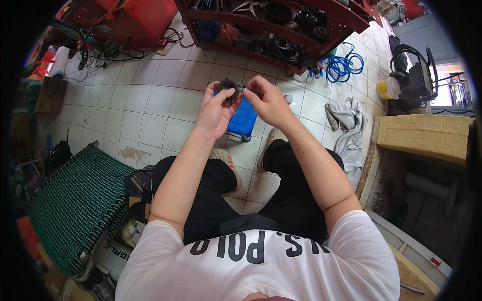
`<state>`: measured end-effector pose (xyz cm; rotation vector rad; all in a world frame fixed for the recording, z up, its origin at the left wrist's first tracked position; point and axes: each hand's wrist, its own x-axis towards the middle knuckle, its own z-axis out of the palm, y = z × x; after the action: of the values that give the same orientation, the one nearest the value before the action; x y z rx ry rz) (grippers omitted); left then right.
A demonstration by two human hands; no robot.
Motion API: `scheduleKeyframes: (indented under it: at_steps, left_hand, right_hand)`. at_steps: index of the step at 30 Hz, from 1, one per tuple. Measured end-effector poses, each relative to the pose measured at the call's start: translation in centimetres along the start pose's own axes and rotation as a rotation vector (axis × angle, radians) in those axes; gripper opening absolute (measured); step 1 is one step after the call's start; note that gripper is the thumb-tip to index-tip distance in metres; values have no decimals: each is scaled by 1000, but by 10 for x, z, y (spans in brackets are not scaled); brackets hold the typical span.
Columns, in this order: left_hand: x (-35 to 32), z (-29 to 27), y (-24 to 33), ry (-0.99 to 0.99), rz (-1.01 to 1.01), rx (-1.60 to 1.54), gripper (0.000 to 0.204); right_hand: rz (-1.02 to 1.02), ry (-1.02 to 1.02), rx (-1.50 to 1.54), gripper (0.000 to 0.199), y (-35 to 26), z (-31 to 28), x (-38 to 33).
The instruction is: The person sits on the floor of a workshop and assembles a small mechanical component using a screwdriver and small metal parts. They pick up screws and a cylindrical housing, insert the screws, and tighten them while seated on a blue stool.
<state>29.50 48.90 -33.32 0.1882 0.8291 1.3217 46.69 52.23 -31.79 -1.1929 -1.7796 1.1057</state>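
Note:
Up in front of me, my left hand point(216, 111) grips a dark ring-shaped metal part point(228, 89) with a round opening, its thumb lying across the ring. My right hand point(266, 100) is close on the right, with thumb and forefinger pinched at a small silvery piece point(243, 88) on the ring's right side. Whether that piece is fixed to the ring is too small to tell. Below both hands a blue plastic stool or box lid point(243, 120) stands on the floor, partly hidden by my left wrist.
A red metal rack point(201, 37) full of machine parts stands ahead. Coiled blue hose point(344, 65) and a grey cloth point(347, 128) lie on the tiles at right, near a yellow-and-white bucket point(388, 89). A green woven seat point(80, 200) is on my left. Black cables point(125, 56) trail at far left.

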Motion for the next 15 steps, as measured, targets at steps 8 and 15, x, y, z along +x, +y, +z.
scheduleKeyframes:
  at_steps: [8, 15]
  left_hand:
    - [-2, 1, 1, 3, -9, 15, 40]
    - [-2, 2, 1, -6, -4, 16, 40]
  right_hand:
    - [128, -90, -60, 26, 3, -2, 3]
    - [44, -65, -84, 26, -3, -2, 1]
